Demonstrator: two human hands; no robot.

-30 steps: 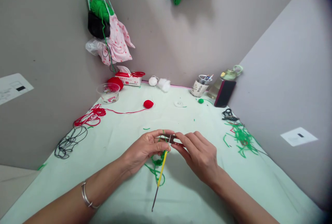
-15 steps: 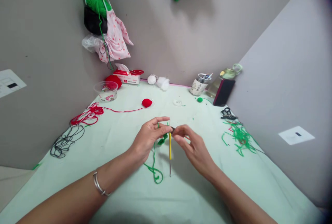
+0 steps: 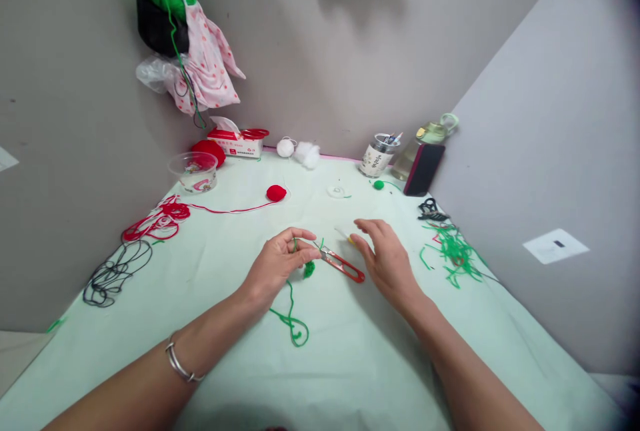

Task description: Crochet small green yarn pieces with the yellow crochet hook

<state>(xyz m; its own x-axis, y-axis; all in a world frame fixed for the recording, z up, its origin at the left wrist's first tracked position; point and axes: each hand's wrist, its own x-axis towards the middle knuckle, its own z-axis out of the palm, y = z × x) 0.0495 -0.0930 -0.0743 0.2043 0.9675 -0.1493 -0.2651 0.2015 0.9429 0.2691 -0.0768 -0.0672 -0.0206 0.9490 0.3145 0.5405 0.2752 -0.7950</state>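
My left hand [image 3: 277, 261] is closed in a pinch, with a small green crocheted piece [image 3: 309, 270] at its fingertips and green yarn looped around a finger. Red-handled thread snips [image 3: 345, 267] reach from those fingertips toward the lower right; whether the fingers grip them or they lie behind is unclear. My right hand [image 3: 385, 258] is closed on a yellow-handled crochet hook [image 3: 351, 240], mostly hidden by the hand, its thin end blurred. A green yarn tail [image 3: 295, 328] trails onto the table below my left hand.
A red yarn ball [image 3: 276, 193] and a small green ball [image 3: 379, 185] lie farther back. Loose red yarn [image 3: 160, 218] and dark cord [image 3: 117, 274] are at left, green scraps [image 3: 457, 251] at right. A phone [image 3: 424, 170] leans by a bottle [image 3: 433, 131].
My right hand has moved right, away from my left, taking the yellow hook from beside the left fingertips. The red snips now show in full between the hands. The view has shifted slightly.
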